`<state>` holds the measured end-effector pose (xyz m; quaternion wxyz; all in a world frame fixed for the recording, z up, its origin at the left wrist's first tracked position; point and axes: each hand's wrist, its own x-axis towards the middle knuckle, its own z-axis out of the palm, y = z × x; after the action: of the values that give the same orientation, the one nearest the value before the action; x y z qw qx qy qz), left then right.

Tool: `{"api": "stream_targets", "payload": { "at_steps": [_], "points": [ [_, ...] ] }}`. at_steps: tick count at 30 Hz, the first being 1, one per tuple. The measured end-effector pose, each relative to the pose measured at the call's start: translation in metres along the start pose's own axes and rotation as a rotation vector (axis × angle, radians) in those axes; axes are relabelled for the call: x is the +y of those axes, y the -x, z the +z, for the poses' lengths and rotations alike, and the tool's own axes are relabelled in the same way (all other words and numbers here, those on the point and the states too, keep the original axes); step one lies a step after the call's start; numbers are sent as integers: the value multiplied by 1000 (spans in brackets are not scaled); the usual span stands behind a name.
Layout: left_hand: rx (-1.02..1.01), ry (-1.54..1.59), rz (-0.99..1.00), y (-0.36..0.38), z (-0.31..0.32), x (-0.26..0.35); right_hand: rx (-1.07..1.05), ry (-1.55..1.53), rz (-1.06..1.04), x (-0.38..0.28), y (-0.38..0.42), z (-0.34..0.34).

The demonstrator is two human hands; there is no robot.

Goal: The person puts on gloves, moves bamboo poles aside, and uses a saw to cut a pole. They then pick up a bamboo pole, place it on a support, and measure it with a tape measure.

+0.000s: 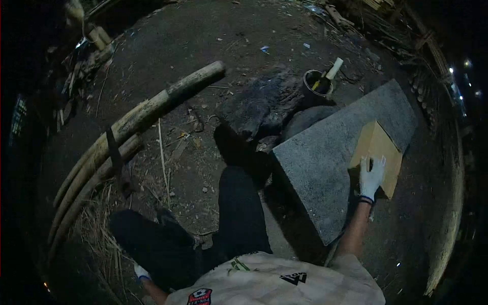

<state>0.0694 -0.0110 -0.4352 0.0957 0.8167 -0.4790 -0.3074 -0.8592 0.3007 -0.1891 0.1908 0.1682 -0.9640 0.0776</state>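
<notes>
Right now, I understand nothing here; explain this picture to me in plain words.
There's no machine. A person wears a single camera on the head, so the picture looks down over their own shirt and dark trousers. The white-gloved right hand is on a cardboard box at the edge of a flat grey board; how firmly it grips, I can't tell. The left hand, low at picture left, is partly hidden; whether it holds anything doesn't show. Long poles lie at picture left, and a round container is beyond the board.
</notes>
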Motion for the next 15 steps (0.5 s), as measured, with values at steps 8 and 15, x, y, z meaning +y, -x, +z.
{"api": "stream_targets", "payload": {
  "at_steps": [8, 15],
  "points": [
    [-31, -36, -76, 127, 61, -72, -95, -327, -407, -163, 12, 2],
    [-169, -41, -223, 329, 188, -132, -86, -388, -1144, -398, 34, 39]
  ]
}}
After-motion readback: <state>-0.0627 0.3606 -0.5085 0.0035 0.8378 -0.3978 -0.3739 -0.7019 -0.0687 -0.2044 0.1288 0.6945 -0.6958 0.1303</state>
